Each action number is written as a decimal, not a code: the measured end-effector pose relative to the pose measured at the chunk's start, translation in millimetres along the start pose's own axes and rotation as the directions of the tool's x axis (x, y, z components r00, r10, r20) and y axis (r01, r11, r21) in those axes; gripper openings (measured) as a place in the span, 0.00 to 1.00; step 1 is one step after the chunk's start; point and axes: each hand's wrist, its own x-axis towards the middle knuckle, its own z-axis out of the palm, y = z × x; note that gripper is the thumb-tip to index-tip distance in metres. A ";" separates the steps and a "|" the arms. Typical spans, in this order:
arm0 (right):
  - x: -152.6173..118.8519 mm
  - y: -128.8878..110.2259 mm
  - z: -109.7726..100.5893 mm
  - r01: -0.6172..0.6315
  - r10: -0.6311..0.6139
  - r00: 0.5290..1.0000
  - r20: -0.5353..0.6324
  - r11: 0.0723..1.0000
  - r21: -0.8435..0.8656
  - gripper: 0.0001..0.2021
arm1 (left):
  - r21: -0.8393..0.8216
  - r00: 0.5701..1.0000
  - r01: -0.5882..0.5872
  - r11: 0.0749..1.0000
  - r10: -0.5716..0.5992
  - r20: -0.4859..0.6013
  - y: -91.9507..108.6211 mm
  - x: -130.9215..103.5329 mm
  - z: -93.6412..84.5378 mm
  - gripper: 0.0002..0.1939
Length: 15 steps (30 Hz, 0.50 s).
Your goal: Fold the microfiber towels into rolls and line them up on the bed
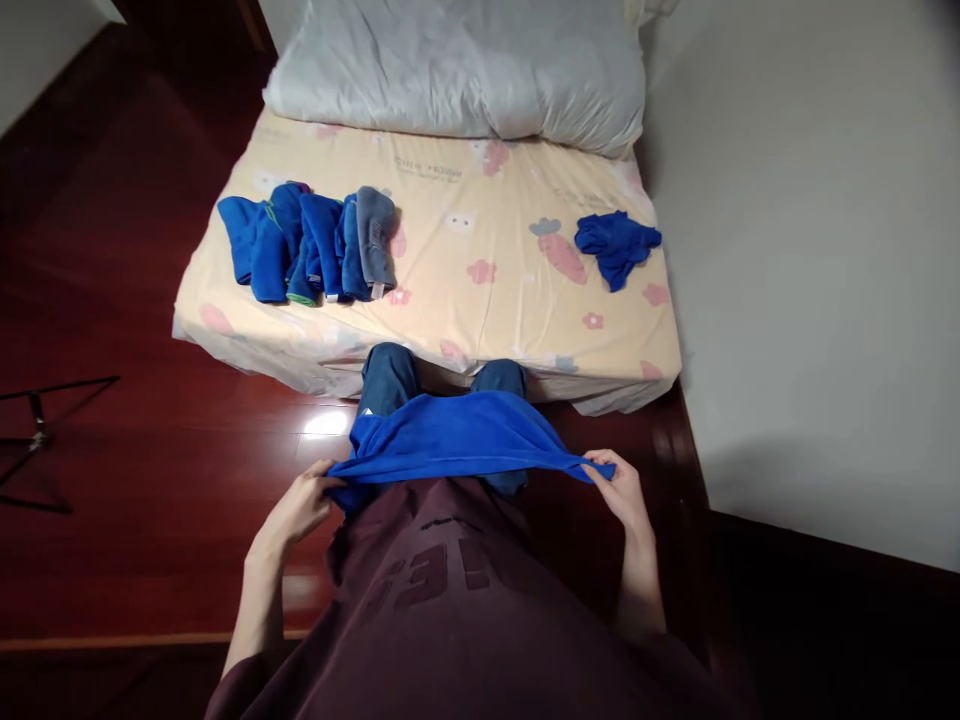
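Note:
A bright blue cloth is stretched between my two hands, just in front of my dark maroon shirt and above my knees. My left hand pinches its left corner. At the right corner my right hand grips the edge. On the bed ahead, a row of folded blue and grey cloths lies at the left. A crumpled blue cloth lies alone at the bed's right side.
A grey-white duvet is bunched at the bed's far end. A white wall runs along the right. Dark red wooden floor spreads to the left, with a black tripod-like stand at the left edge.

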 end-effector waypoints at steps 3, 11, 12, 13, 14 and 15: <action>-22.0 18.4 -17.9 -0.122 0.127 0.991 0.040 0.988 -0.092 0.18 | -0.026 0.999 -0.031 0.999 0.032 0.036 8.5 -14.8 -7.8 0.22; -57.3 27.6 -62.3 -0.308 0.305 0.949 -0.078 0.951 -0.038 0.16 | 0.011 0.991 -0.008 1.000 0.009 -0.133 21.8 -22.4 -45.3 0.19; -58.0 28.9 -66.8 -0.307 0.303 0.946 -0.111 0.951 -0.020 0.16 | 0.028 0.988 0.006 1.000 -0.001 -0.154 20.2 -21.5 -49.5 0.20; -58.2 30.3 -70.8 -0.308 0.303 0.941 -0.148 0.951 -0.013 0.16 | 0.048 0.986 0.016 0.999 -0.008 -0.166 18.2 -20.5 -53.6 0.20; -58.2 31.3 -74.6 -0.311 0.304 0.936 -0.179 0.950 -0.014 0.17 | 0.070 0.986 0.019 0.997 -0.007 -0.168 16.2 -19.7 -57.6 0.20; -58.2 31.6 -77.9 -0.315 0.306 0.932 -0.194 0.949 -0.018 0.17 | 0.096 0.986 0.016 0.995 0.000 -0.164 14.3 -19.1 -61.4 0.20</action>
